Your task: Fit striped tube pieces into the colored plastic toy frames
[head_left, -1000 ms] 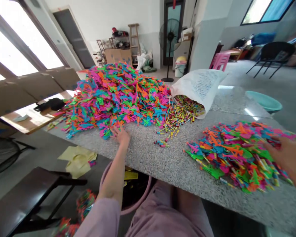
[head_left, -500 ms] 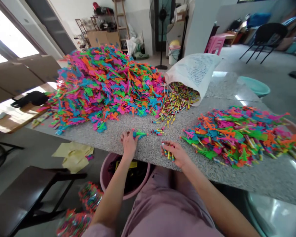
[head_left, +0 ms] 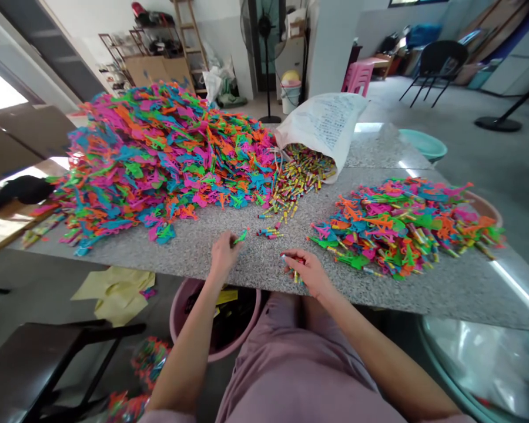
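Note:
My left hand (head_left: 224, 254) is closed on a small green plastic piece (head_left: 240, 237) with an orange tip, just above the grey speckled table (head_left: 255, 264). My right hand (head_left: 312, 274) curls around several short striped tubes (head_left: 296, 274), yellow and red, one with a pale end at the fingertips. Between and beyond the hands lie a few loose striped tubes (head_left: 271, 232). To the left rises a large heap of bright plastic pieces (head_left: 171, 153). On the right lies a smaller pile of bright pieces joined with striped tubes (head_left: 397, 226).
A white sack (head_left: 324, 120) on its side spills striped tubes (head_left: 306, 167) onto the table. Below the front edge stands a pink tub (head_left: 174, 320) with dark contents. A dark chair (head_left: 30, 364) is at lower left, a teal basin (head_left: 427, 341) at lower right.
The view has turned and shifted the table leftward in frame. Blue no longer shows at my left fingers, only green. My right hand still holds its tubes, with fewer showing.

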A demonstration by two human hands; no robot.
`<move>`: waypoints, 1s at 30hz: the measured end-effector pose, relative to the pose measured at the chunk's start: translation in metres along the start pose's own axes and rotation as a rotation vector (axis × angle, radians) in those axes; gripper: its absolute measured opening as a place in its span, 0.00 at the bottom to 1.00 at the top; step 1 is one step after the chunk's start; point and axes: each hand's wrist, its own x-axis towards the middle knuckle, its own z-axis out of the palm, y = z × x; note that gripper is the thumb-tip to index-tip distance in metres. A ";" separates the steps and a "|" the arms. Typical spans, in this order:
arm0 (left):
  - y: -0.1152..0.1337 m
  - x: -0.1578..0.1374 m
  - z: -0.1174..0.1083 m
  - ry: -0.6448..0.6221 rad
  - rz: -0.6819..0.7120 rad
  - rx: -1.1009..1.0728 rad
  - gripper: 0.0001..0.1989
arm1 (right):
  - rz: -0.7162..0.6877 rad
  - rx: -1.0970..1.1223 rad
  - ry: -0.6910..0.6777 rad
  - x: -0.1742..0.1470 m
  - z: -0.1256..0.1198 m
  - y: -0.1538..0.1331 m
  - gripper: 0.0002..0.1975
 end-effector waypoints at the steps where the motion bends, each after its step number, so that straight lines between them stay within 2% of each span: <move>1: 0.012 -0.008 0.001 0.030 -0.055 -0.175 0.15 | -0.059 -0.053 0.015 -0.003 0.000 -0.003 0.16; 3: 0.040 -0.029 0.006 0.042 -0.172 -0.551 0.21 | -0.176 -0.171 0.039 -0.009 0.001 -0.011 0.15; 4: 0.055 -0.041 0.009 -0.010 -0.214 -0.722 0.22 | -0.227 -0.227 0.052 -0.013 0.002 -0.015 0.14; 7: 0.094 -0.070 0.018 -0.159 -0.253 -1.003 0.18 | -0.334 -0.336 0.110 -0.021 -0.001 -0.025 0.12; 10: 0.114 -0.082 0.021 -0.168 -0.231 -1.044 0.13 | -0.380 -0.374 0.181 -0.027 -0.009 -0.029 0.12; 14: 0.120 -0.081 0.019 -0.169 -0.192 -1.026 0.12 | -0.414 -0.422 0.230 -0.032 -0.022 -0.031 0.12; 20: 0.122 -0.084 0.024 -0.152 -0.185 -1.091 0.11 | -0.510 -0.507 0.235 -0.038 -0.025 -0.036 0.08; 25: 0.124 -0.086 0.033 -0.096 -0.240 -1.212 0.11 | -0.515 -0.475 0.224 -0.040 -0.029 -0.039 0.09; 30: 0.134 -0.085 0.038 -0.105 -0.202 -1.189 0.11 | -0.509 -0.504 0.184 -0.039 -0.042 -0.040 0.09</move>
